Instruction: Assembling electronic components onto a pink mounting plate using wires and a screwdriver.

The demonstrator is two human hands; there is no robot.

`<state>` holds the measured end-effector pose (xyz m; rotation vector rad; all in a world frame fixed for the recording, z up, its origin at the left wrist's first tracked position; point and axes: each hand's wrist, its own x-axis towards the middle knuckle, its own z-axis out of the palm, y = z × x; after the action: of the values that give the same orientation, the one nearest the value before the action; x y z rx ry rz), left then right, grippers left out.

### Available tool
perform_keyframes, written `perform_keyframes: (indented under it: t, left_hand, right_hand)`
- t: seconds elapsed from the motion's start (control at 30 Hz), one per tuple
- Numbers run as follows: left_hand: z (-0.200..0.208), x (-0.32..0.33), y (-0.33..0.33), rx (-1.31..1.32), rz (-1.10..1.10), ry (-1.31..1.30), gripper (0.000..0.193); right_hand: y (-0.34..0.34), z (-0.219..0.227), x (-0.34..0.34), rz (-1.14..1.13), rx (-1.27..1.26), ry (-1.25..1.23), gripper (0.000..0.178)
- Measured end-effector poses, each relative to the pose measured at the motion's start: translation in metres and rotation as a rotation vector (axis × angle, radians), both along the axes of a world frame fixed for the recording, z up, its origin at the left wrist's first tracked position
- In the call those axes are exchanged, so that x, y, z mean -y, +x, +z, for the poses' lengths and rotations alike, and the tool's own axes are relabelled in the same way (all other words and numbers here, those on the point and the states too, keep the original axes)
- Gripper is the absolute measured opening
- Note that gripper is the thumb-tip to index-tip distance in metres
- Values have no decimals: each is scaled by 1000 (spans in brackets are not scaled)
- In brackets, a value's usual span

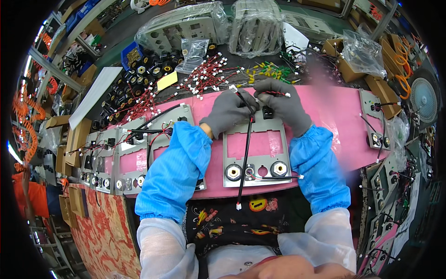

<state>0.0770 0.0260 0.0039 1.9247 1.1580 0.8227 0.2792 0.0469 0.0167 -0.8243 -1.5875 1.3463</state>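
Note:
A light grey metal panel (284,160) with a large rectangular cutout lies in front of me on the pink mat. Along its near edge sit two round black-rimmed sockets (233,172). Gloved in grey, my left hand (228,111) is closed at the panel's far edge around a black cable (246,149), which hangs down across the panel to a white plug. Opposite it, my right hand (284,106) pinches a short red-and-black wire lead (278,94) with a white connector. A small black switch (267,112) sits below the right fingers. The fingertips are partly hidden.
Similar wired panels (121,160) stand at left, another (375,122) at right. Beyond the pink mat (334,149) lie red wire leads (209,74), black round parts (139,74), yellow-green leads (269,70) and plastic-wrapped metal housings (186,32). A fan (423,100) stands far right.

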Motion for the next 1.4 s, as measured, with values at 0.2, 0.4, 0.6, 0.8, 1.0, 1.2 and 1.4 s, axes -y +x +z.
perform_keyframes:
  t: [0.2, 0.4, 0.6, 0.8, 1.0, 1.2, 1.4]
  left_hand:
    - [-3, -3, 1, -122, 80, 55, 16]
    - [0, -2, 4, -130, 106, 14, 17]
    - [-1, -2, 5, -131, 110, 7, 17]
    - [-8, -9, 5, -221, 142, 37, 26]
    - [-11, -6, 5, -164, 103, 132, 22]
    - [-7, -5, 5, -179, 91, 175, 22]
    - [-9, -5, 5, -130, 107, 161, 21]
  right_hand:
    - [-3, 1, 1, 49, 70, 70, 24]
    - [-2, 2, 2, 53, 76, 84, 24]
    - [-2, 2, 1, 77, 67, 89, 24]
    - [-3, 8, 5, 107, 128, 123, 26]
    - [0, 13, 1, 150, 155, 78, 21]
    - [-1, 9, -1, 167, 133, 134, 17]
    - [-6, 12, 8, 100, 121, 107, 15]
